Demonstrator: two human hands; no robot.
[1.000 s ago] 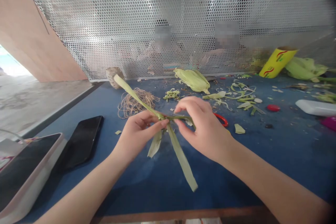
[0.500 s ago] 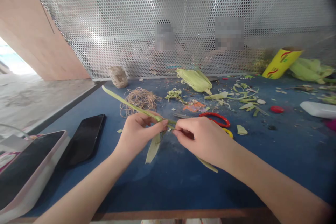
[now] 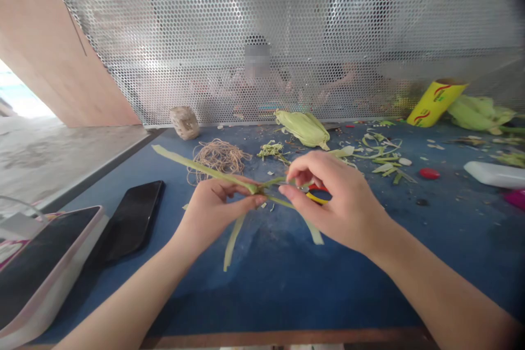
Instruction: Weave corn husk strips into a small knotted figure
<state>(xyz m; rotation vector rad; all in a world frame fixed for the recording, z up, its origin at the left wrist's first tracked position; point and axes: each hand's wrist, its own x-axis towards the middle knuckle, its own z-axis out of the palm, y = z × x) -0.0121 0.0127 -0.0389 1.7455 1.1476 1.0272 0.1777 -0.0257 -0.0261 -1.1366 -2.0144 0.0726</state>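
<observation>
My left hand (image 3: 215, 209) pinches a bundle of long green husk strips (image 3: 197, 167) just above the blue table (image 3: 430, 240). One strip runs up and left from my fingers, and two loose ends (image 3: 230, 240) hang down toward the table. My right hand (image 3: 334, 199) grips the same strips at the crossing point, fingers curled over them, a little to the right of my left hand. Red and yellow scissors (image 3: 316, 194) lie on the table, mostly hidden behind my right hand.
A black phone (image 3: 131, 219) and a pink-edged tablet (image 3: 39, 262) lie at the left. Behind are a coil of twine (image 3: 217, 154), a husked corn cob (image 3: 303, 127), husk scraps (image 3: 381, 156), a yellow roll (image 3: 435, 103), a white bottle (image 3: 494, 174). A perforated metal screen (image 3: 287, 22) has people behind it.
My right hand has lifted and moved up over the scissors, pulling a strip across. The long strip in my left hand has tilted lower to the left, and the hanging ends have shifted.
</observation>
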